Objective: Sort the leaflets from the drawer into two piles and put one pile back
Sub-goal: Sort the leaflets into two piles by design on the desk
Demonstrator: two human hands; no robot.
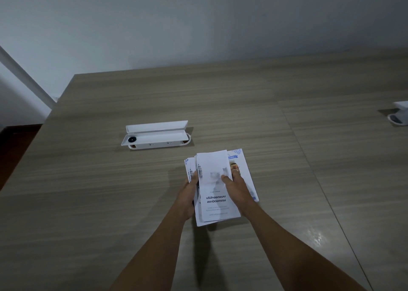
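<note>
Both hands are gripping one stack of leaflets point(215, 193) just above the table point(110, 202), low of centre. The left hand point(187, 197) is closed around the stack's left edge, thumb on top; the right hand point(237, 191) is pinching the top white leaflet, thumb pressing its face. A blue-edged leaflet point(244, 169) is sticking out to 3 o'clock under the right hand; whether it is lying on the table or still being held, cannot tell.

Risks, as judged: the sheets are fanning at the 10 o'clock corner, so a loose left grip is likely to spill them. Thin glossy paper could let two sheets peel off together and end up mis-sorted. Dim light is making the covers hard to tell apart.

Room: plenty. The table is lying bare toward 9 and 6 o'clock, with its left edge far off at 9–10. A white open tray point(154, 136) holding a small black disc point(132, 139) is sitting at 11 o'clock, apart from the stack. A white object point(399, 114) is sitting far out at 2 o'clock. No drawer in view.
</note>
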